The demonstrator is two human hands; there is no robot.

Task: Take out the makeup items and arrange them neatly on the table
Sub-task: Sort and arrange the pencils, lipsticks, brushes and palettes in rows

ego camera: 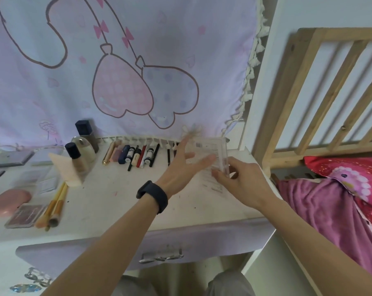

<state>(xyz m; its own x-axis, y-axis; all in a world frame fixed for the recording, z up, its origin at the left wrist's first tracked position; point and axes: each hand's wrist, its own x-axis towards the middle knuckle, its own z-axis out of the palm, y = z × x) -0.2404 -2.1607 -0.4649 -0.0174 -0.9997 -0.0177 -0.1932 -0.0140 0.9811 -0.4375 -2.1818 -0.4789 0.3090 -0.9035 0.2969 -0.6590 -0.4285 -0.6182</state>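
A clear plastic box (212,150) with printed labels hangs tilted over the back right of the white table (121,201). My right hand (240,182) grips its lower right corner. My left hand (180,165), a black band on its wrist, is spread with straight fingers against the box's left side. A row of lipsticks, tubes and pencils (133,154) lies along the table's back edge. Bottles (82,146) stand at the back left. Brushes (54,206), palettes (25,215) and a pink case (8,201) lie on the left.
A lilac cloth with heart balloons (125,90) hangs behind the table. A wooden bed rail (321,99) and pink bedding (338,201) crowd the right side. A drawer with a bow handle (161,256) runs under the table's front edge.
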